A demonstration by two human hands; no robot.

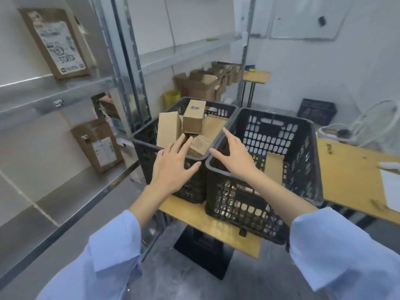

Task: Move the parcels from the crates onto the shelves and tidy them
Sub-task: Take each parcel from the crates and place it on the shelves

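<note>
Blue sleeves first; left hand and right hand hover, fingers spread wide and empty, over the left crate of jumbled parcels: risk, lifting one box may topple its leaning neighbours.
</note>
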